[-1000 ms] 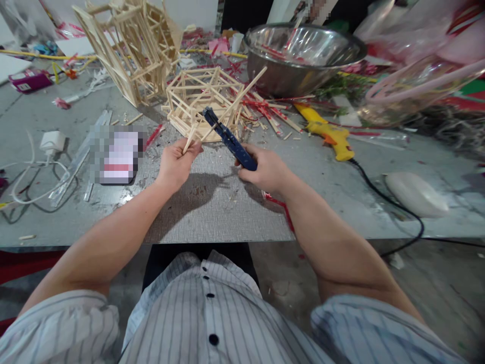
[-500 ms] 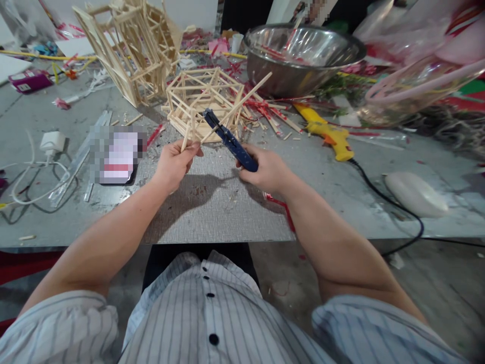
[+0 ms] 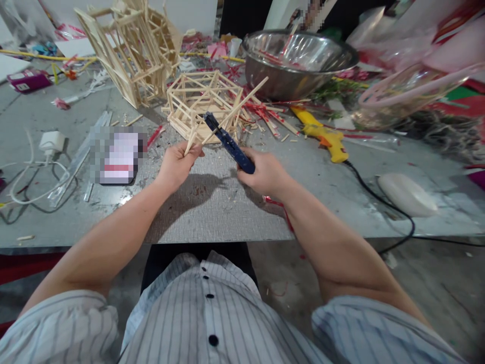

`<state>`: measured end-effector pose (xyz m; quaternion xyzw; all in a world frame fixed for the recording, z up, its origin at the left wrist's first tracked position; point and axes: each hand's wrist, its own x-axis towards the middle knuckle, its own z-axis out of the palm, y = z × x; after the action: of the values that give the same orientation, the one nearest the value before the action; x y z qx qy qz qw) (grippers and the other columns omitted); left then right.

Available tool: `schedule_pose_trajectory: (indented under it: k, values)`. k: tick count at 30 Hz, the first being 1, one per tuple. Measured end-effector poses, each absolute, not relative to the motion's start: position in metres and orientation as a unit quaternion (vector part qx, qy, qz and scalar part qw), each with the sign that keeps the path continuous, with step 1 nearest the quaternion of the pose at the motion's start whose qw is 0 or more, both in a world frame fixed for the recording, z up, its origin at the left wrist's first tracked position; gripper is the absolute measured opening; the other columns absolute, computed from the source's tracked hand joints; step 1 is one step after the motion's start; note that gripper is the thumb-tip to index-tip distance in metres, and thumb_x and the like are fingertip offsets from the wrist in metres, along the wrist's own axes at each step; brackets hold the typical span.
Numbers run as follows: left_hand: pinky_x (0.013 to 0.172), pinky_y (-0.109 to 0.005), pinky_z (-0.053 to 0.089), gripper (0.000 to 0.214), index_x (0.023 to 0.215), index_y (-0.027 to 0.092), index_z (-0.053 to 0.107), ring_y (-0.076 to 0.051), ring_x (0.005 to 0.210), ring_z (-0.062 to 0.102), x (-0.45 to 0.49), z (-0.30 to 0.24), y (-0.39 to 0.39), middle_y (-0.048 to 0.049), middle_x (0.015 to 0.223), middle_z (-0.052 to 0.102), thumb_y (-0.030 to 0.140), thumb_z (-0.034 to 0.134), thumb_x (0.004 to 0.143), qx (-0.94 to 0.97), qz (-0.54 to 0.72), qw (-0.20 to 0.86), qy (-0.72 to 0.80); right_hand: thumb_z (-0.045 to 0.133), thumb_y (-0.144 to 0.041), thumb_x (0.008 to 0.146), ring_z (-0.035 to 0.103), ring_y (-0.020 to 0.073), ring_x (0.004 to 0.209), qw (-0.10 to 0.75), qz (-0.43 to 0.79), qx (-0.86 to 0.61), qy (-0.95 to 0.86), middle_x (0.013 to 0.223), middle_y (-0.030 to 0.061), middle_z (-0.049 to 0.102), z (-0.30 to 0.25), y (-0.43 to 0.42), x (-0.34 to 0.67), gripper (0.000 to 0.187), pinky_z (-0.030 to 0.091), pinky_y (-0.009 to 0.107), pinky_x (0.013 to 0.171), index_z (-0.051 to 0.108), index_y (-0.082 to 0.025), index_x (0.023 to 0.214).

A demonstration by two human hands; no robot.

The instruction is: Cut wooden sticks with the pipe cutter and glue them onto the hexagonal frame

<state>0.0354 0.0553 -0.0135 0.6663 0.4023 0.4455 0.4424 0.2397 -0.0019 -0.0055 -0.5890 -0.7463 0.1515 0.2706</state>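
My left hand [image 3: 179, 164] is closed on thin wooden sticks [image 3: 248, 96], pinched between thumb and fingers. One long stick slants up to the right past the head of a dark blue hand tool [image 3: 234, 148]; a shorter one tilts up beside my fingertips. My right hand [image 3: 263, 172] is wrapped round that tool, which looks like cutting pliers. Its head crosses the long stick, but I cannot tell whether the jaws grip it. Just behind both hands stands a low, many-sided frame of wooden sticks [image 3: 206, 78] on the grey table [image 3: 197, 217].
A taller stick frame [image 3: 131, 55] stands at back left. Behind the tool is a steel bowl [image 3: 291, 83]; right of it lies a yellow glue gun [image 3: 320, 131] with a black cord. A phone [image 3: 119, 156] and white charger [image 3: 52, 143] lie left. A white oval object [image 3: 407, 194] rests right.
The view has shifted slightly, so things on the right appear further left. The blue tool and the sticks have moved only a little; both hands keep their hold.
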Motion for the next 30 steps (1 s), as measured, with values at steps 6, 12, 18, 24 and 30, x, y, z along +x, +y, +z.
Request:
schedule_pose_trajectory:
  k: [6, 12, 18, 24, 30]
  values:
    - [0.045, -0.020, 0.025, 0.018, 0.065, 0.018, 0.052, -0.005, 0.044, 0.030, 0.038, -0.013, 0.056, 0.0079, 0.049, 0.033, 0.025, 0.055, 0.081, 0.667, 0.483, 0.406, 0.396, 0.050, -0.025, 0.064, 0.059, 0.0222, 0.069, 0.254, 0.165, -0.590, -0.749, 0.080, 0.0077, 0.067, -0.006, 0.001, 0.237, 0.041, 0.042, 0.034, 0.067, 0.061, -0.016, 0.103]
    - [0.042, -0.021, 0.021, 0.019, 0.064, 0.017, 0.054, -0.005, 0.039, 0.025, 0.041, -0.005, 0.051, 0.0085, 0.045, 0.029, 0.020, 0.054, 0.082, 0.625, 0.486, 0.470, 0.390, 0.053, -0.025, 0.063, 0.061, 0.0220, 0.074, 0.280, 0.215, -0.569, -0.743, 0.088, 0.0082, 0.068, -0.005, 0.002, 0.240, 0.046, 0.045, 0.034, 0.069, 0.059, -0.016, 0.107]
    - [0.038, -0.019, 0.016, 0.018, 0.065, 0.017, 0.055, -0.003, 0.035, 0.021, 0.039, 0.005, 0.048, 0.0088, 0.043, 0.029, 0.017, 0.053, 0.083, 0.563, 0.452, 0.564, 0.401, 0.053, -0.022, 0.062, 0.060, 0.0204, 0.073, 0.294, 0.224, -0.554, -0.746, 0.088, 0.0074, 0.067, -0.005, 0.000, 0.240, 0.043, 0.045, 0.033, 0.067, 0.059, -0.016, 0.104]
    - [0.038, -0.016, 0.013, 0.022, 0.064, 0.016, 0.053, -0.002, 0.035, 0.016, 0.036, 0.010, 0.046, 0.0092, 0.044, 0.025, 0.019, 0.053, 0.086, 0.517, 0.426, 0.624, 0.403, 0.052, -0.024, 0.062, 0.060, 0.0222, 0.075, 0.291, 0.217, -0.547, -0.755, 0.090, 0.0089, 0.066, -0.005, 0.001, 0.241, 0.046, 0.047, 0.036, 0.069, 0.058, -0.016, 0.107]
    - [0.037, -0.015, 0.013, 0.026, 0.062, 0.015, 0.053, -0.001, 0.035, 0.016, 0.033, 0.010, 0.047, 0.0087, 0.043, 0.024, 0.019, 0.051, 0.087, 0.497, 0.409, 0.658, 0.391, 0.052, -0.024, 0.061, 0.061, 0.0249, 0.080, 0.287, 0.202, -0.550, -0.758, 0.091, 0.0105, 0.066, -0.008, 0.002, 0.243, 0.048, 0.048, 0.040, 0.074, 0.057, -0.015, 0.108]
